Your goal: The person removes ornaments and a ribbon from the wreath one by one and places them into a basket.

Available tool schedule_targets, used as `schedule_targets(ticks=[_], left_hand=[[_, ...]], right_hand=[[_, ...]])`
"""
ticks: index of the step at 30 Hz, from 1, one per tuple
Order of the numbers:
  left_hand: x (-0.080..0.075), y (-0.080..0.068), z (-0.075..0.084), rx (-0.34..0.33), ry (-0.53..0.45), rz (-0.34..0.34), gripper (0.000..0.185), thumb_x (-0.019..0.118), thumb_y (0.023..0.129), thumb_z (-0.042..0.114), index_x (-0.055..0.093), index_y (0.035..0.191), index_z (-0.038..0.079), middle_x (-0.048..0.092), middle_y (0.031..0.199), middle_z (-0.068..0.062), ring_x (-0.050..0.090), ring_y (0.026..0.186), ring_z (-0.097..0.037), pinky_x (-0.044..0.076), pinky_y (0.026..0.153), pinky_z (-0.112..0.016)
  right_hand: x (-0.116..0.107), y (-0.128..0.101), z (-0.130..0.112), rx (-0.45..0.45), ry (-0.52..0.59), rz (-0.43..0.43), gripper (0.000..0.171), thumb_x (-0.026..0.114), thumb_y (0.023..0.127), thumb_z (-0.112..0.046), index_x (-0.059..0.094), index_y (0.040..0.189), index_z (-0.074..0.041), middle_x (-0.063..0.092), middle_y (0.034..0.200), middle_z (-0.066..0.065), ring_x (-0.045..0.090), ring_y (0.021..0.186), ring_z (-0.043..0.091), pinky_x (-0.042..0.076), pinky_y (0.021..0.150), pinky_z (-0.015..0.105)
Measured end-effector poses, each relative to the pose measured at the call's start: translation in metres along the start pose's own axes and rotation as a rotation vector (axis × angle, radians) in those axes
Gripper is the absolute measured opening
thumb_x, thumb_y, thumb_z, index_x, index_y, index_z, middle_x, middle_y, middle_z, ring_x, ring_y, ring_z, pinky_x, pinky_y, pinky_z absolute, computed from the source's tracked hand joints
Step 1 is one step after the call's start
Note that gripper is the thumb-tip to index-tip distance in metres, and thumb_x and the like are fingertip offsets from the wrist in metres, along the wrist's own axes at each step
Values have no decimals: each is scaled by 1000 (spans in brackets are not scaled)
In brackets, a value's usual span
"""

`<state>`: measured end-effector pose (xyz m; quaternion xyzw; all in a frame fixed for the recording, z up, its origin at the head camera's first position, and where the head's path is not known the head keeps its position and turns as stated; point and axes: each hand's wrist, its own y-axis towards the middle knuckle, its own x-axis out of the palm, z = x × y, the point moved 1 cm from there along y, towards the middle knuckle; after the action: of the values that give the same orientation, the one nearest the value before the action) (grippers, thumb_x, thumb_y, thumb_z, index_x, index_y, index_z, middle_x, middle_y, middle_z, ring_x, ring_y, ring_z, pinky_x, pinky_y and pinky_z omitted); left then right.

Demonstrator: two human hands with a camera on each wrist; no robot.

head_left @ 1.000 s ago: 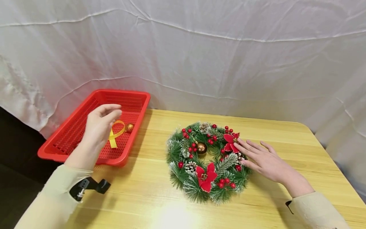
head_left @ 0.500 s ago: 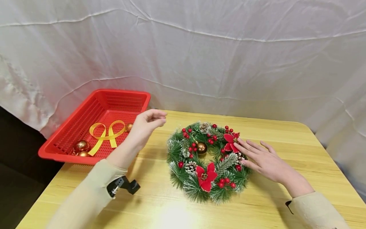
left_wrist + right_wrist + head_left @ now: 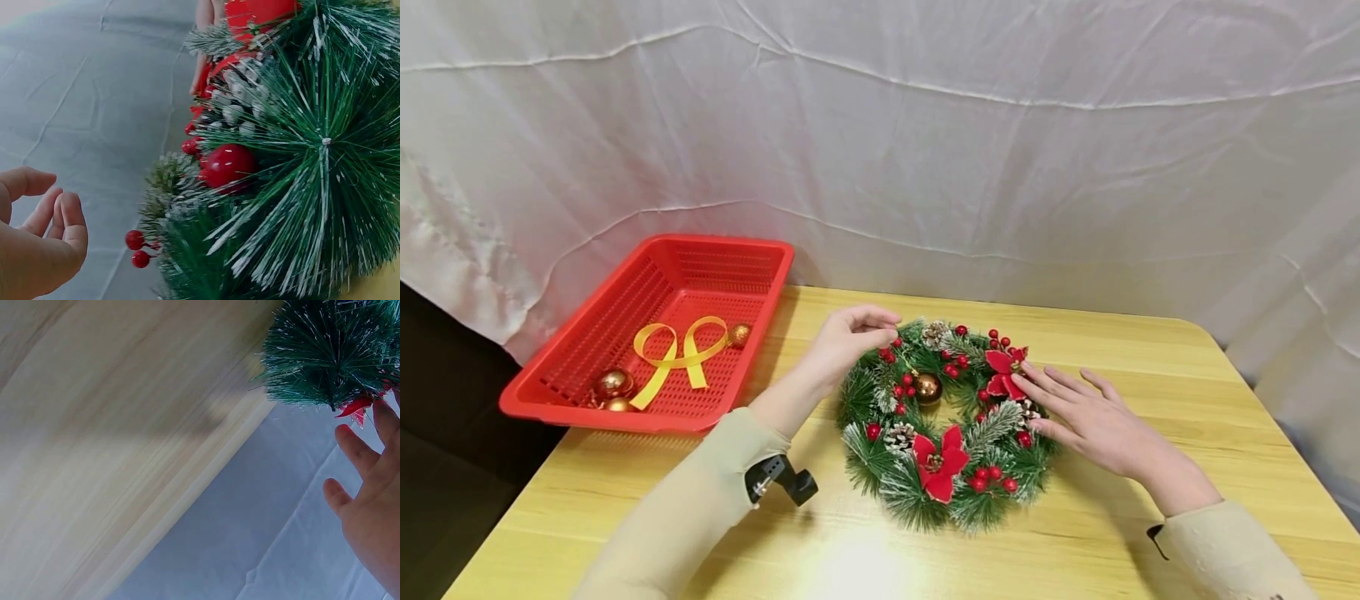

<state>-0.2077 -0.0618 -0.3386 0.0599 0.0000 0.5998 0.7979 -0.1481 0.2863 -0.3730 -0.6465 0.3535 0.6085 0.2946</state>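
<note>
A green Christmas wreath (image 3: pixel 880 475) with red berries, red cloth flowers and pine cones lies on the table. A shiny bronze bauble (image 3: pixel 928 388) hangs at its inner edge. My left hand (image 3: pixel 850 342) is over the upper left rim of the wreath, beside a berry cluster. In the left wrist view, its fingers (image 3: pixel 74 225) are loosely curled, thumb tip near the fingertips, with nothing visible between them. My right hand (image 3: pixel 1097 429) rests on the wreath's right side, fingers extended and spread, fingertips at the upper red flower (image 3: pixel 1004 371) and a partly covered pine cone.
At the left stands a red perforated plastic basket (image 3: pixel 767 308). Inside are a looped yellow ribbon (image 3: pixel 692 350), a glittery gold ball (image 3: pixel 740 335) and shiny bronze baubles (image 3: pixel 615 382). Behind the wooden table (image 3: pixel 1165 367) hangs a pale cloth (image 3: pixel 925 167).
My left hand has moved right, from over the basket to the wreath's left rim, uncovering the ribbon and baubles. The right hand and the wreath have stayed in place.
</note>
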Motion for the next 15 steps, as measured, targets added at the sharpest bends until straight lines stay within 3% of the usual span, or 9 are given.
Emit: schedule_targets(ticks=[7,11,15], left_hand=[[5,16,-12,-9,84,-100,29,64,85,-5,60,114,-9,60,111,-28,60,86,-17,51,83,-30],[7,24,-17,-56,144,-191,30,64,88,1,60,116,-8,61,114,-26,61,94,-22,49,90,-38],[10,31,-19,-61,218,-243,30,65,89,6,62,117,-3,63,114,-20,62,96,-21,49,91,-33]], right_hand=[[0,1,0,0,-5,4,61,45,99,-47,22,153,-29,17,158,-3,23,141,29,0,113,53],[1,1,0,0,-1,3,61,45,99,-46,22,153,-29,17,158,-3,23,141,29,0,113,53],[1,1,0,1,-2,1,61,45,99,-46,22,153,-29,17,158,-3,23,141,29,0,113,53]])
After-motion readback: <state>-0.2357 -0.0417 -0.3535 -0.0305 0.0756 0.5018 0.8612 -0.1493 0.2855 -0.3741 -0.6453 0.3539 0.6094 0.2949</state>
